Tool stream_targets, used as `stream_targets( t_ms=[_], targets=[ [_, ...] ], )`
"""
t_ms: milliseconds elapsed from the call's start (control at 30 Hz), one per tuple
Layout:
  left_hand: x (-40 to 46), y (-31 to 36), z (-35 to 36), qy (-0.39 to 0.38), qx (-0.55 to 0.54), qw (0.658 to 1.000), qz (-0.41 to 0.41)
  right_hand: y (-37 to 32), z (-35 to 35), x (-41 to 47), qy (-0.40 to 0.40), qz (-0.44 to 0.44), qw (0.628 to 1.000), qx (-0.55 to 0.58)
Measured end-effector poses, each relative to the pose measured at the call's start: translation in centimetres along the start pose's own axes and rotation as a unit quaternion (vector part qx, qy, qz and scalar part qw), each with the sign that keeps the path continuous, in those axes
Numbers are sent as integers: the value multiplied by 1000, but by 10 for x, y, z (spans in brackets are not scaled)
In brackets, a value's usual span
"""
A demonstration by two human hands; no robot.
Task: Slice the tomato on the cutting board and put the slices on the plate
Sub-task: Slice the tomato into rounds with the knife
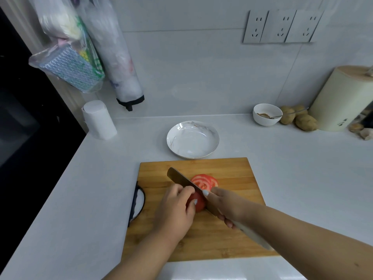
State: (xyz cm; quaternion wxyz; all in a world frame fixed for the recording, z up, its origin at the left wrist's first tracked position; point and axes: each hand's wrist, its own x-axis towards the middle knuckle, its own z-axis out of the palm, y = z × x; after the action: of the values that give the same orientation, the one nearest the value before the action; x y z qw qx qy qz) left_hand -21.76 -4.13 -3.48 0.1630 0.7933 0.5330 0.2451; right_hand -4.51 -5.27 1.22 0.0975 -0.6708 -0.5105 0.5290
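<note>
Left hand (174,211) curled over tomato (196,202), steadying it on cutting board (232,172); right hand (226,205) gripping knife (182,179), blade between tomato and slices (204,181).

No legible text or labels
</note>
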Motion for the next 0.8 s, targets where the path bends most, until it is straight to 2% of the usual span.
stream_targets(
  t_ms=[200, 467, 800],
  targets=[
    [-3, 0, 3, 2, -72, 995, -66, -5, 0, -1, -3, 4, 1000, -20],
    [-14, 7, 14, 38, 11, 998, 41, -4, 3, 3, -9, -1, 1000, -1],
    [-9, 2, 6, 16, -65, 997, -41, 0, 0, -2, -4, -8, 999, 34]
  ],
)
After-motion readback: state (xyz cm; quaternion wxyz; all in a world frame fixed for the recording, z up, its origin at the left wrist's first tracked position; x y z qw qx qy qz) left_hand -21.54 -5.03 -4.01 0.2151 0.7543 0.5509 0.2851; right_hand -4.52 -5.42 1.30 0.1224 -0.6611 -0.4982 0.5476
